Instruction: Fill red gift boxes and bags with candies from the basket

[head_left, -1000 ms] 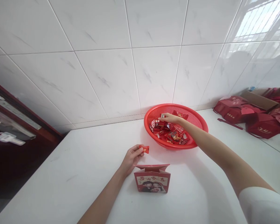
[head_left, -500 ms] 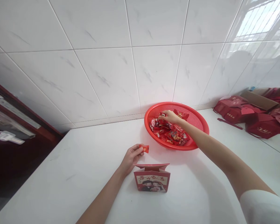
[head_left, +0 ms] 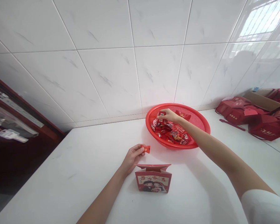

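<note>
On my feed, my left grip (head_left: 134, 155) pinches a wrapped sweet (head_left: 147, 149), my right grip (head_left: 170, 115) a packet (head_left: 161, 114) over the basket (head_left: 207, 129). Standing upright keeps the box's (head_left: 153, 183) mouth uppermost.

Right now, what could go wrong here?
1. The left hand, pinching a small red packet, is close to the upright paper box; a nudge could tip it.
2. The right hand seems to grip a darker packet near loose wrapped pieces; neighbours might be dragged along.
3. The right forearm crosses above the red basket's rim and could bump it.
</note>
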A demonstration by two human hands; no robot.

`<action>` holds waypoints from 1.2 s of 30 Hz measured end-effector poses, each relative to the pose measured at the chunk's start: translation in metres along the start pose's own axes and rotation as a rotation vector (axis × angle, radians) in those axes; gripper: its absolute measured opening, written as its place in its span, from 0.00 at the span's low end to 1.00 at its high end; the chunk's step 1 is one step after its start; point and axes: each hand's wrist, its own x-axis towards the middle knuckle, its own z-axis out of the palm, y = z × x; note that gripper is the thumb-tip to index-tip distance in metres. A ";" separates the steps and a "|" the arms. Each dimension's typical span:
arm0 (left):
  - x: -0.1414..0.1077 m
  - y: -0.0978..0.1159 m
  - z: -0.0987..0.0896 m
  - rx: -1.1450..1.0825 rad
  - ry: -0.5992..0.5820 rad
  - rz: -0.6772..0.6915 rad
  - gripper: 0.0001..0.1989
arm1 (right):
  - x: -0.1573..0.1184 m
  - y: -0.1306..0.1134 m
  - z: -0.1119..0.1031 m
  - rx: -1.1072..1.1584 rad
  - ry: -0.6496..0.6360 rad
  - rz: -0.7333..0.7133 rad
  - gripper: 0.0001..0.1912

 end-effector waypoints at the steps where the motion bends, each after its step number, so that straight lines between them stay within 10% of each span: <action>1: 0.000 0.000 0.000 0.002 -0.001 -0.001 0.15 | 0.000 -0.001 0.001 0.021 -0.029 0.014 0.09; 9: 0.000 0.001 0.000 0.020 -0.011 -0.005 0.15 | -0.002 0.002 0.004 0.112 -0.179 0.048 0.14; 36: -0.001 0.002 0.002 0.041 -0.010 -0.009 0.18 | 0.007 0.009 0.014 -0.253 0.068 -0.194 0.16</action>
